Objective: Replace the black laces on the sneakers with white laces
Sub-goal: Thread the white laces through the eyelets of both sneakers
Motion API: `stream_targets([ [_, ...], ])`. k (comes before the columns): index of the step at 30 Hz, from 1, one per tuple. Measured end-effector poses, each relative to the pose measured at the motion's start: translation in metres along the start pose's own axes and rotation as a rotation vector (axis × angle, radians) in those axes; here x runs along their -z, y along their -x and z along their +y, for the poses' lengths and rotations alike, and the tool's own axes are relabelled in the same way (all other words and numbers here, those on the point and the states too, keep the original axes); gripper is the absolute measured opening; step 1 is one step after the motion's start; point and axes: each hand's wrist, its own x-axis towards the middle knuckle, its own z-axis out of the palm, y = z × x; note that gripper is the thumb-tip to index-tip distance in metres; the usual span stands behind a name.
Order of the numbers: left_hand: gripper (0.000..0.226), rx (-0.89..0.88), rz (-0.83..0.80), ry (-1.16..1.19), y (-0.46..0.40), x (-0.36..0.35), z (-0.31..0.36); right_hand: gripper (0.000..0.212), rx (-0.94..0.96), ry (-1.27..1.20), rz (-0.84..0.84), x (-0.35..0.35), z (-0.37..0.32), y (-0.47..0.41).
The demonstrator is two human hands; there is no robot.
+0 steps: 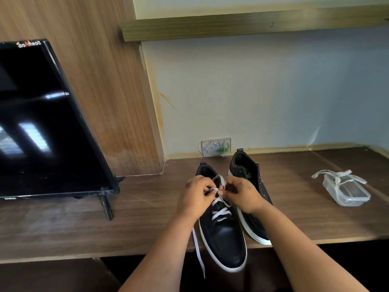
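Observation:
Two black sneakers with white soles stand on the wooden desk (84, 224). The near sneaker (225, 241) has its toe over the desk's front edge, and a white lace (221, 212) crosses its lower eyelets. My left hand (194, 199) and my right hand (242, 194) meet over its upper eyelets, both pinching the white lace. One loose end of that lace (199, 251) hangs off the desk edge. The second sneaker (250, 186) stands behind to the right, with no lace visible in it.
A clear plastic container (347, 193) with another white lace (336, 175) draped over it sits at the right. A black TV screen (42, 127) on a stand fills the left. A wall socket plate (216, 146) is behind the shoes.

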Motion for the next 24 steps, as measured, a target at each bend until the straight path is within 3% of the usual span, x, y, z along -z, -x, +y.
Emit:
stream_targets([
  [6, 0.01, -0.076, -0.05, -0.108, -0.001, -0.009, -0.003, 0.006, -0.023, -0.095, -0.042, -0.002, -0.001, -0.001],
  [11, 0.004, -0.117, -0.072, -0.116, -0.001, -0.011, -0.005, 0.013, -0.185, -0.555, 0.079, -0.004, -0.002, -0.002],
  [13, 0.001, -0.103, -0.061, -0.079, -0.001, -0.009, -0.006, 0.012, -0.201, -0.634, 0.106, -0.005, -0.007, -0.002],
  [19, 0.008, -0.097, -0.054, -0.067, 0.001, -0.008, -0.007, 0.011, -0.133, -0.432, 0.157, -0.008, -0.01, -0.006],
  [24, 0.009, -0.104, -0.033, -0.066, 0.001, -0.008, -0.008, 0.024, -0.099, -0.26, 0.158, -0.004, -0.012, -0.005],
])
